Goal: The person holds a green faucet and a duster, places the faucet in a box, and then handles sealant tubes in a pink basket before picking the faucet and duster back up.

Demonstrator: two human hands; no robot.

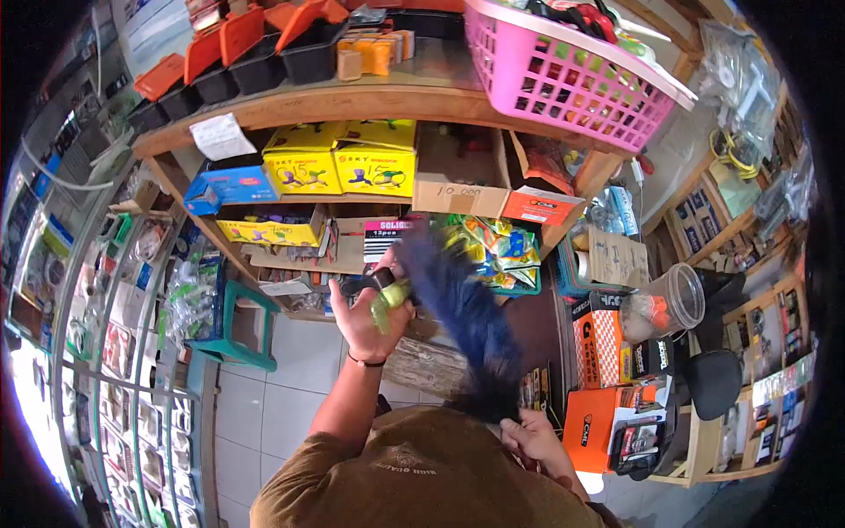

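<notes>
A wooden shelf unit (pixel 352 104) spans the upper middle of the frame. On its top, a row of bins (pixel 255 70) stands toward the upper left, small boxes (pixel 374 55) just right of them, and a basket (pixel 572 84) toward the upper right. Cartons (pixel 374 167) sit side by side on the tier beneath; packets (pixel 497 246) lie lower, right of centre. In front of the unit, a duster (pixel 462 304) slants between the left hand (pixel 370 317), at centre, and the right hand (pixel 532 436), lower right of it. A stool (pixel 238 348) stands left of centre on the floor (pixel 295 387); racks (pixel 114 378) line the left edge. Boxes (pixel 598 339) stand right of centre, a jar (pixel 664 304) beside them.
</notes>
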